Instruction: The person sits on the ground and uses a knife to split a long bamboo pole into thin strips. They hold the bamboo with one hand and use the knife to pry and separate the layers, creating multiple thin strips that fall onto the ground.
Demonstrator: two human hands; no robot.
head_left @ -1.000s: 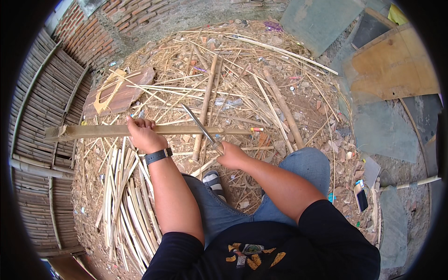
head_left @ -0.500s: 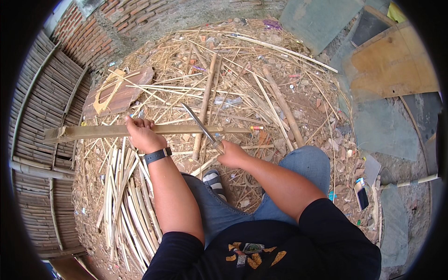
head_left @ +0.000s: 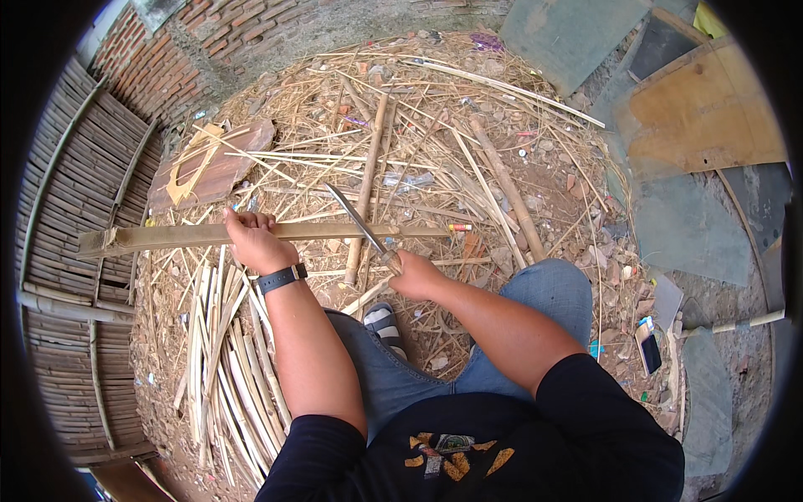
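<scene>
My left hand (head_left: 258, 243) is closed round a long split bamboo piece (head_left: 171, 238), which lies crosswise in front of me, its right end near a small red-and-yellow item (head_left: 459, 227). In my right hand (head_left: 415, 276) is the wooden handle of a knife (head_left: 358, 219). Its blade points up and to the left, overlapping the bamboo in view; whether the two touch I cannot tell. A bamboo pole (head_left: 370, 171) lies on the ground beyond, pointing away from me and passing under the split piece.
A pile of thin bamboo strips (head_left: 238, 385) lies by my left leg. Another pole (head_left: 506, 188) rests to the right amid scattered strips and rubble. A phone (head_left: 647, 347) lies far right, near grey sheets (head_left: 694, 226). A bamboo wall (head_left: 71, 192) stands at left.
</scene>
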